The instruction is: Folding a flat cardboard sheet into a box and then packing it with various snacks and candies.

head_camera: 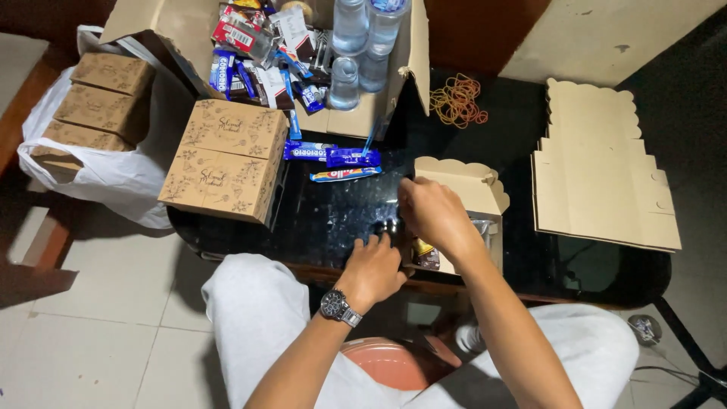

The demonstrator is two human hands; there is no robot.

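Cardboard snack box [462, 189] stands open on the black table [333, 220] so it can take items. Right hand [435, 216] reaches inside, grip hidden. Left hand [372, 269] curls loosely, steadying the box's near side.

Both hands at the open kraft box [463, 188] on the black table [333, 220]: right hand [433, 213] reaching in, left hand [372, 266] alongside.
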